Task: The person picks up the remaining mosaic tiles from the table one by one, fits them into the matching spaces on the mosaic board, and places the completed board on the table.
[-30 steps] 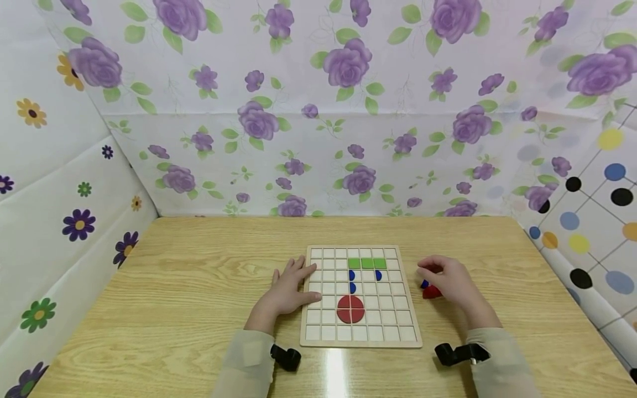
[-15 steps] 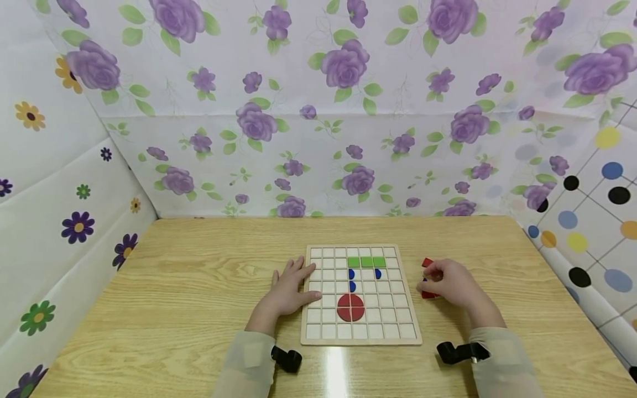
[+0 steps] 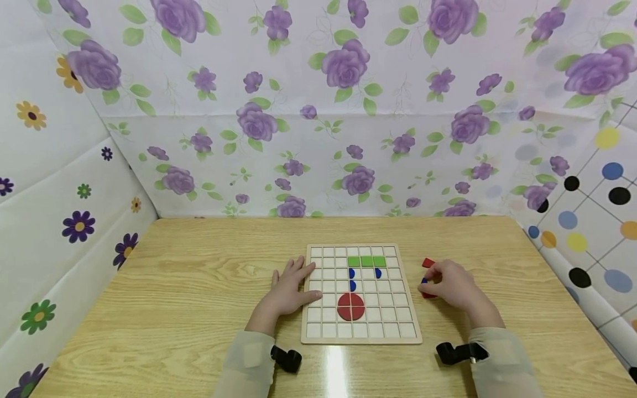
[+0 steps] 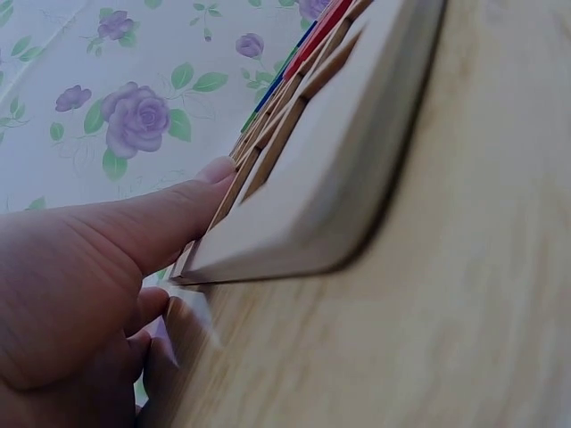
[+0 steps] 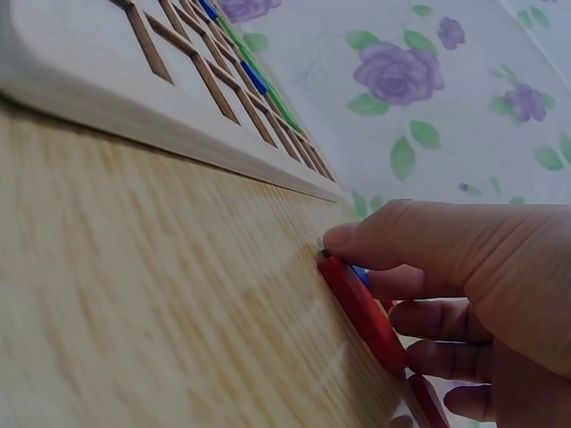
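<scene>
My left hand [image 3: 286, 290] rests with spread fingers on the left edge of a wooden grid board [image 3: 360, 340]; in the left wrist view the thumb [image 4: 201, 183] lies over its rim. Set in the board are green square tiles [image 3: 366, 261], blue half-circle tiles [image 3: 352, 286] and red quarter tiles [image 3: 344, 300] making a circle. Right of the board, my right hand [image 3: 453, 284] pinches a blue tile [image 5: 359, 274] between thumb and curled index finger. A red tile [image 5: 361, 312] lies on the table under the fingers, partly covered by them in the head view.
Another red tile [image 3: 428, 263] lies on the wooden table [image 3: 199, 265] beyond my right fingers. A flowered cloth wall [image 3: 318, 166] stands behind the table's back edge. Black wrist cameras [image 3: 287, 359] sit on both sleeves.
My right hand has shifted slightly right and toward me, bringing the far red tile into view. My left hand keeps its place on the board.
</scene>
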Demonstrator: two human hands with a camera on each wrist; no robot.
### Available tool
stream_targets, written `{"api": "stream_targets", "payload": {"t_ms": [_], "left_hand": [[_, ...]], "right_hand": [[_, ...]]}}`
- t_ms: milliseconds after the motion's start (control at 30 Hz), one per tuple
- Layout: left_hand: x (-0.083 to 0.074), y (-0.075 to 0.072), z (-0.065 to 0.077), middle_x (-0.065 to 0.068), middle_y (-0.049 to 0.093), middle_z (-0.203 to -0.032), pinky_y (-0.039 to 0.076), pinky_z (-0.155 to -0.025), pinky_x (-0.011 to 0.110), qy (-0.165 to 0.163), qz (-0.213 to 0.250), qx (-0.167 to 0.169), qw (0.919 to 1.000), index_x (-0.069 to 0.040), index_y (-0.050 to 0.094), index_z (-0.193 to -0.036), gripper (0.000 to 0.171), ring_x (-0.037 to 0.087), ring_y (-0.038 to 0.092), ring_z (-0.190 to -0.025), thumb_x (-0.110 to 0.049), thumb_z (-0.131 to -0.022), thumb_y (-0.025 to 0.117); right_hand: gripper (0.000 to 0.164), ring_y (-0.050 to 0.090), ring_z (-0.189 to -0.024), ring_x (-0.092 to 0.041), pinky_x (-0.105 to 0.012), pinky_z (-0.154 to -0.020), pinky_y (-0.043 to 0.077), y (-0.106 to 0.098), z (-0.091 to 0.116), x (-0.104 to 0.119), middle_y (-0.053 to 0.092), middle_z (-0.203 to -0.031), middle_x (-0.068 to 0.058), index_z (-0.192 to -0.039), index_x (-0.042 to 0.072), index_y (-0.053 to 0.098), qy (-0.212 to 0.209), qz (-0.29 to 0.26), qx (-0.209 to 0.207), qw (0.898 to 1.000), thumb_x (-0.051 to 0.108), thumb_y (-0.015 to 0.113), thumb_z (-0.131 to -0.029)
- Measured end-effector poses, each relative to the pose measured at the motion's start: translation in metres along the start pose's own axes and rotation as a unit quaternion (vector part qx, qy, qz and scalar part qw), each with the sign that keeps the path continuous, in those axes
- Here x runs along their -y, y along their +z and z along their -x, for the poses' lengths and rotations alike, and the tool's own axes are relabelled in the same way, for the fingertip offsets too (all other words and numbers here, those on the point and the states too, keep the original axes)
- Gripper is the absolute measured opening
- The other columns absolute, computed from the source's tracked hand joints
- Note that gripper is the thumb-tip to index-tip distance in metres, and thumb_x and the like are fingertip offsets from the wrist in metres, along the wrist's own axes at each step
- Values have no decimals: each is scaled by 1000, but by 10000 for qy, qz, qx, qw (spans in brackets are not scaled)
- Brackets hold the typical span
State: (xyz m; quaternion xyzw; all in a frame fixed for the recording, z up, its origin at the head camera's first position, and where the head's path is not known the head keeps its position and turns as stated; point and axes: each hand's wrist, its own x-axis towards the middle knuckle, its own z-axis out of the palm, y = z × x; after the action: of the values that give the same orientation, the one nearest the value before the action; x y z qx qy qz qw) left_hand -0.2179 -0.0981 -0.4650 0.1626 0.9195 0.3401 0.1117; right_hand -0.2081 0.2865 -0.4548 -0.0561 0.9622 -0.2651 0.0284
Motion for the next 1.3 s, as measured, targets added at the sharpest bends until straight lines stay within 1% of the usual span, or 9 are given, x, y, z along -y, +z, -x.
{"api": "stream_targets", "payload": {"t_ms": [300, 467, 833, 1200, 1300], "left_hand": [[-1, -1, 1, 11, 14, -159, -9, -113, 61, -83, 15, 31, 10000, -18, 37, -147, 72, 33, 0, -147, -39, -85, 68], [-3, -1, 1, 11, 15, -159, -9, -113, 61, -87, 13, -12, 10000, -18, 38, -146, 72, 33, 0, -147, -40, -85, 68], [-3, -2, 1, 10, 15, -159, -9, -113, 60, -104, -5, -11, 9999, -19, 38, -146, 72, 33, 1, -147, -41, -85, 68], [-2, -2, 2, 10, 15, -159, -9, -113, 60, -115, 22, -6, 9999, -19, 38, -146, 72, 32, 1, -148, -40, -85, 68], [-2, -2, 2, 11, 16, -159, -8, -113, 61, -73, 27, -16, 10000, -17, 39, -146, 72, 34, 2, -147, -40, -85, 69]], "right_hand": [[23, 52, -82, -20, -34, -72, 40, 2, 0, 4, 61, -91, -7, -85, 11, 67, -18, 127, -117, 9998, 31, 76, -78], [23, 52, -82, -21, -35, -73, 41, 4, -1, 4, 61, -92, -8, -86, 10, 67, -30, 139, -157, 9998, 29, 75, -78], [23, 52, -82, -20, -32, -71, 43, 6, -1, 9, 60, -94, -9, -92, 7, 67, -165, -140, -85, 9997, 25, 74, -79], [19, 52, -75, -14, -29, -66, 44, 10, -3, 17, 61, -86, -4, -93, 7, 66, -263, -432, 71, 9987, 22, 73, -82], [20, 53, -74, -13, -28, -65, 45, 12, -4, 18, 61, -86, -4, -95, 6, 66, -252, -473, 86, 9985, 21, 72, -82]]}}
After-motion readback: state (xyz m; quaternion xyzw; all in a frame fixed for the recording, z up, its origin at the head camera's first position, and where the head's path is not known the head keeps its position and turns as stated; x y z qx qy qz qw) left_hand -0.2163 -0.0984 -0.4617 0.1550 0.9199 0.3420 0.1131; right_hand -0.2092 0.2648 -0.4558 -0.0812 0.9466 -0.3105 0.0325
